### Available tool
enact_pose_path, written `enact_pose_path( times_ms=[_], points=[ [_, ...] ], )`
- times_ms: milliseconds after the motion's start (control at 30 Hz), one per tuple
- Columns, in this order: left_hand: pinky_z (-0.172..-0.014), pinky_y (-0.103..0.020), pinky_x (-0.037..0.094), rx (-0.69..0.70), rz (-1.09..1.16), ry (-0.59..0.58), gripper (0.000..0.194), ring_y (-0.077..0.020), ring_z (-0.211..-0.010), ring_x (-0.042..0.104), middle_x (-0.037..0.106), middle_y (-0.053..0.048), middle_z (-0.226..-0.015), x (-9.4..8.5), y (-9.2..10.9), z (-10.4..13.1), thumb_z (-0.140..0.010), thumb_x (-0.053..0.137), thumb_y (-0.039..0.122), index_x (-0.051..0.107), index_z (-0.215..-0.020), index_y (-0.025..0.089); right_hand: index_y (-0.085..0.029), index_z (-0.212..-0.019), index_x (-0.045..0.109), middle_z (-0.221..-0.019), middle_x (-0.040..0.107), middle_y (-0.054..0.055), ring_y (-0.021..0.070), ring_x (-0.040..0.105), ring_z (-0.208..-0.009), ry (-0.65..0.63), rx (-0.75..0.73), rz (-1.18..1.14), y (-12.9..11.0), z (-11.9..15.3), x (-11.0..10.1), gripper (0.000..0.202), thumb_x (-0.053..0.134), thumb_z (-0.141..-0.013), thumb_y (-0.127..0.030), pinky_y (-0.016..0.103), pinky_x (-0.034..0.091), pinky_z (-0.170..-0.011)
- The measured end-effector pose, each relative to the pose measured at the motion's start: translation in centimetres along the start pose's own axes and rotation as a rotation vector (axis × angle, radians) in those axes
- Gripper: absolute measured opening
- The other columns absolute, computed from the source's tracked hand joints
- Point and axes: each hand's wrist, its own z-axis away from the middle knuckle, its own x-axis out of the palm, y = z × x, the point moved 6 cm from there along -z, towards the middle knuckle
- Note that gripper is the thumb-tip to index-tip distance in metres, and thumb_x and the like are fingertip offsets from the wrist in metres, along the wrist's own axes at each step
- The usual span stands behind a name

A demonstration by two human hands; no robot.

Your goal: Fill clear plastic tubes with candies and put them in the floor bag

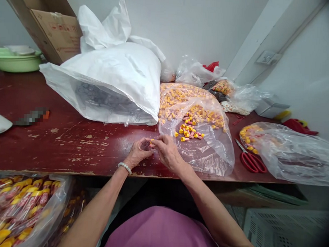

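Pinching a small yellow-capped piece [152,141] with the fingers of the right hand [168,153], thumb and forefinger drawn together on it. Curling the left hand [138,152] loosely, fingers bent round what looks like a clear tube [145,144], right beside the piece and over the front part of the bench [58,148]. Wearing a pale bead bracelet [125,167] on the left wrist. Just right of the fingers, can see loose capped pieces [189,132], patterned red and white, at the mouth of a clear bag [206,159] packed with more. Farther right, can make out red-handled scissors [252,162] next to a second bag [301,153]. Behind the left hand, can see an open white sack [120,64] full of clear tubes. Below the bench edge at lower left, can find a bag of filled-looking tubes [24,201], yellow-capped, with red-and-white print too blurred to read. At the back left, can spot red printed marks on a cardboard box [56,37], too small to read, near a green basin [18,63].
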Motion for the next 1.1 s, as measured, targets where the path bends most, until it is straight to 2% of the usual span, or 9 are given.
enact_pose_path(
  times_ms=[167,300,467,533,667,767,867,967,1100],
  points=[
    [-0.069,-0.026,0.049,-0.061,0.053,-0.007,0.030,-0.0136,-0.071,0.060,0.065,-0.001,-0.078,0.2,0.0,0.2,-0.058,0.070,0.019,0.059,-0.086,0.013,-0.018,-0.125,0.050,-0.114,0.053,0.012,0.0204,0.049,-0.107,-0.019,-0.064,-0.063,-0.2,-0.5,0.1,0.039,0.038,-0.089,-0.009,0.037,0.044,-0.092],
    [-0.074,-0.029,0.050,-0.129,0.166,0.021,0.043,-0.0162,-0.077,0.063,0.067,-0.002,-0.083,0.2,-0.5,0.2,-0.054,0.072,0.020,0.056,-0.093,0.014,-0.020,-0.111,0.057,-0.114,0.051,0.011,0.0214,0.047,-0.109,0.055,0.068,-0.069,0.7,-0.1,0.0,0.037,0.039,-0.082,-0.005,0.040,0.043,-0.093],
    [-0.074,-0.027,0.050,-0.049,0.051,0.010,0.038,-0.0166,-0.081,0.063,0.068,-0.004,-0.089,-0.2,-0.5,0.0,-0.054,0.070,0.014,0.059,-0.090,0.013,-0.023,-0.104,0.062,-0.119,0.050,0.008,0.0230,0.045,-0.107,-0.088,0.053,0.035,0.1,0.6,2.0,0.039,0.044,-0.075,-0.003,0.042,0.042,-0.091],
    [-0.073,-0.027,0.050,-0.057,0.048,0.018,0.037,-0.0164,-0.079,0.064,0.068,-0.004,-0.088,-0.3,-0.6,0.0,-0.055,0.069,0.013,0.059,-0.091,0.013,-0.023,-0.104,0.062,-0.122,0.047,0.008,0.0223,0.045,-0.108,-0.064,0.057,0.021,0.6,0.6,1.5,0.039,0.045,-0.075,-0.003,0.041,0.042,-0.091],
    [-0.071,-0.028,0.051,-0.148,0.141,0.038,0.040,-0.0171,-0.077,0.065,0.068,-0.004,-0.085,0.0,-1.0,0.1,-0.054,0.069,0.014,0.056,-0.092,0.014,-0.019,-0.107,0.062,-0.115,0.051,0.011,0.0227,0.047,-0.105,0.087,0.281,0.175,6.1,1.8,-1.4,0.037,0.042,-0.079,-0.004,0.039,0.043,-0.089],
    [-0.072,-0.029,0.051,-0.178,0.169,0.047,0.041,-0.0173,-0.076,0.065,0.068,-0.003,-0.081,0.2,-0.9,0.2,-0.052,0.069,0.014,0.055,-0.091,0.014,-0.019,-0.105,0.065,-0.107,0.058,0.013,0.0253,0.049,-0.099,-0.063,0.405,0.399,11.3,3.6,-1.8,0.035,0.044,-0.080,-0.006,0.040,0.042,-0.085],
    [-0.073,-0.029,0.051,-0.179,0.181,0.034,0.041,-0.0173,-0.076,0.066,0.068,-0.003,-0.081,0.3,-0.8,0.2,-0.051,0.069,0.014,0.054,-0.090,0.014,-0.021,-0.102,0.066,-0.099,0.060,0.011,0.0229,0.053,-0.090,-0.195,0.461,0.406,14.1,5.0,-1.6,0.030,0.044,-0.084,-0.011,0.033,0.044,-0.075],
    [-0.074,-0.029,0.051,-0.174,0.184,0.023,0.041,-0.0168,-0.077,0.065,0.067,-0.003,-0.081,0.4,-0.9,0.2,-0.052,0.069,0.014,0.054,-0.090,0.014,-0.018,-0.100,0.064,-0.098,0.061,0.011,0.0206,0.056,-0.087,0.016,0.524,0.221,12.9,4.4,-2.4,0.023,0.046,-0.086,-0.019,0.032,0.046,-0.075],
    [-0.073,-0.028,0.050,-0.150,0.141,0.012,0.041,-0.0159,-0.075,0.064,0.068,-0.003,-0.082,0.3,-0.6,0.2,-0.052,0.070,0.015,0.055,-0.091,0.014,-0.018,-0.106,0.055,-0.087,0.063,0.004,0.0146,0.060,-0.075,0.316,0.497,-0.380,7.3,1.3,-1.2,0.024,0.046,-0.089,-0.032,0.027,0.048,-0.068]
  ],
)
